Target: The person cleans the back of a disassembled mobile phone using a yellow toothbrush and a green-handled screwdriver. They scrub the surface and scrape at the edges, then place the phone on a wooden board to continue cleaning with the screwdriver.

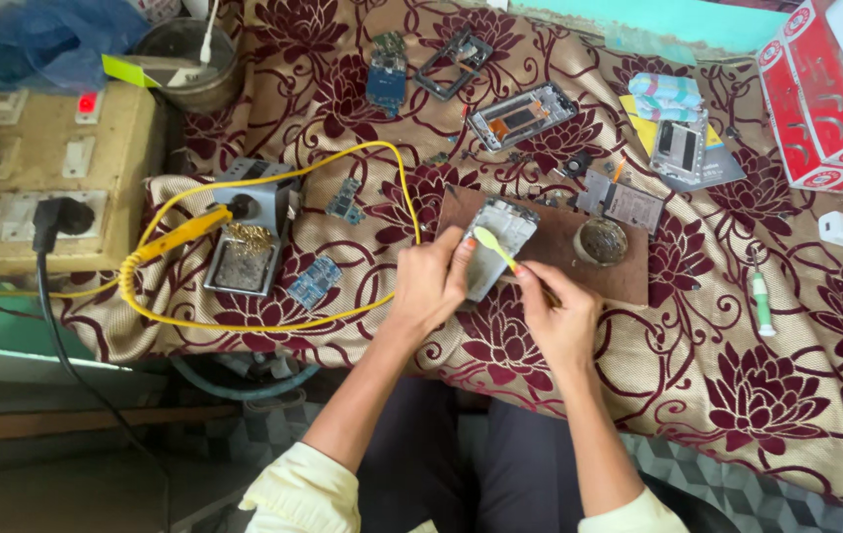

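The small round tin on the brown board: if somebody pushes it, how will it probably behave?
The round tin looks low and wide, so it would probably slide on the brown board rather than tip. It seems small and likely light. It stands open, so a hard push might spill its dark contents. On its edge it could roll.

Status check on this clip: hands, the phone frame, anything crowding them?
Left hand grips silver phone frame on brown wooden board. Right hand holds yellow-green brush on it. Round solder tin close by, clear.
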